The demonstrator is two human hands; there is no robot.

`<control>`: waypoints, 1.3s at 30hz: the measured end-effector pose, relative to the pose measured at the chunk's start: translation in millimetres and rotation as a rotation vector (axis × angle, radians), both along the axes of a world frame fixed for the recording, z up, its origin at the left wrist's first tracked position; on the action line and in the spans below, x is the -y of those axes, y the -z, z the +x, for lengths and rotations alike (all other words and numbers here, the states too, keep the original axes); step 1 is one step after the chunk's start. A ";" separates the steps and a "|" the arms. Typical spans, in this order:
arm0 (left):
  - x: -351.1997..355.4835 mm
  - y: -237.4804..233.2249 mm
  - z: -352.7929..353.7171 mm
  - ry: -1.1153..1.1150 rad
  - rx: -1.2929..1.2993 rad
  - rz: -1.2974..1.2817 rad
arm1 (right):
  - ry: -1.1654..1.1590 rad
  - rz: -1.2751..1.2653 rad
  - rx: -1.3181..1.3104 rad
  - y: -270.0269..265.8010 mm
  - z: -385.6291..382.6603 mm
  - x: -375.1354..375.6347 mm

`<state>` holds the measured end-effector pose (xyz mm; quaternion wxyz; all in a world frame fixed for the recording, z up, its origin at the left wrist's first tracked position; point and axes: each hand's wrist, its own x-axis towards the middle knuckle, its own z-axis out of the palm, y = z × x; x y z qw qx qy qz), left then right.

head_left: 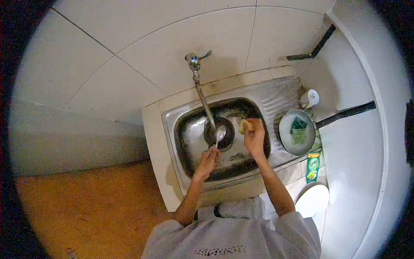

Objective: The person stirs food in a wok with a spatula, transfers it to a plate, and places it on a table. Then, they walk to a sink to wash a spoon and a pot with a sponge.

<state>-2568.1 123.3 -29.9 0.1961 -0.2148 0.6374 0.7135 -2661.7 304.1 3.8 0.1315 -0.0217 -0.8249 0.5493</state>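
Note:
My left hand (208,163) is closed around the handle of a metal spoon (221,133), its bowl pointing up toward the faucet (202,97). The spoon is over a dark round pan or bowl (225,144) in the steel sink (189,138). To the right, my right hand (255,134) grips a yellowish sponge (246,126) above the sink's right side. Spoon and sponge are apart. The faucet's spout ends just above the spoon's bowl; whether water runs from it is hard to tell.
On the drainboard at right stand a white mug (309,99) and a grey pan (284,129) holding green scrub pads (298,135). Nearer me are a green soap packet (313,167) and a white plate (314,200). A wall with black brackets (347,114) bounds the right side.

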 end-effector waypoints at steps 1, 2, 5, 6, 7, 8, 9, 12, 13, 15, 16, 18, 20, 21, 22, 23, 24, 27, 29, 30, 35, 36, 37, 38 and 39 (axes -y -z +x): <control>4.9 3.7 -5.2 -0.004 -0.003 0.002 | -0.004 0.002 -0.003 7.2 -0.6 -1.2; 10.4 6.8 -7.4 -0.008 -0.001 0.012 | -0.059 0.027 -0.028 21.2 3.2 -3.4; 20.0 45.2 -11.8 -0.029 -0.032 -0.019 | -0.168 0.048 -0.011 30.3 19.4 -0.1; 18.2 44.1 -17.3 -0.050 -0.070 -0.060 | -0.224 0.043 0.027 25.6 20.6 3.9; 17.3 42.9 -20.2 -0.047 -0.071 -0.058 | -0.221 0.045 0.027 21.2 20.9 6.8; 16.7 41.7 -20.2 -0.011 -0.153 -0.078 | -0.264 -0.055 0.098 16.7 24.0 9.3; 14.5 30.0 -19.9 0.023 -0.236 -0.100 | -0.307 -0.158 0.168 12.3 26.3 12.8; -5.7 -17.8 -14.7 0.037 -0.340 -0.480 | -0.346 -0.047 -0.049 2.2 28.7 31.6; -7.2 -13.1 -14.1 0.039 -0.341 -0.480 | -0.386 -0.012 -0.173 -2.6 28.6 35.2; -7.7 -0.7 -10.2 0.060 -0.453 -0.521 | -0.394 0.096 -0.128 41.4 30.4 35.5; -8.3 -5.5 -9.6 0.058 -0.453 -0.522 | -0.370 0.116 -0.117 48.1 26.0 36.0; -9.0 -14.2 -5.1 0.090 -0.557 -0.706 | -0.351 0.138 -0.103 49.9 26.2 35.6; -8.2 8.4 0.4 0.093 -0.559 -0.712 | -0.359 0.135 -0.219 40.0 25.9 35.0; -8.3 3.5 -1.1 0.106 -0.561 -0.720 | -0.361 0.131 -0.221 34.9 28.2 38.0; -7.5 -0.7 -3.5 0.106 -0.562 -0.724 | -0.462 0.199 -0.226 30.4 33.0 41.9; -7.4 -4.4 -4.0 0.143 -0.491 -0.633 | -0.561 0.269 -0.224 26.2 38.8 44.0; -8.9 -11.7 -4.4 0.177 -0.418 -0.539 | -0.561 0.270 -0.218 16.7 40.2 44.6; -13.8 -9.4 -7.5 0.135 -0.505 -0.514 | -0.462 0.111 0.036 5.8 36.6 43.7; -14.5 -18.6 0.2 0.166 -0.469 -0.565 | -0.549 0.263 -0.233 27.8 44.9 45.1; -11.3 -21.6 5.8 0.201 -0.419 -0.619 | -0.541 0.257 -0.229 28.2 43.2 44.6; -10.6 -27.8 7.9 0.171 -0.510 -0.556 | -0.724 0.110 0.138 -14.8 44.9 32.2; -9.9 -33.0 12.2 0.212 -0.370 -0.513 | -0.720 0.103 0.140 -7.1 40.8 31.9; -9.0 -30.8 17.9 0.220 -0.350 -0.510 | -0.662 0.241 -0.079 6.2 39.4 28.8; -9.9 -26.0 12.7 0.181 -0.393 -0.448 | -0.600 0.389 -0.311 17.3 35.3 24.9; -12.3 -23.5 4.5 0.137 -0.452 -0.387 | -0.600 0.399 -0.318 22.2 36.5 24.0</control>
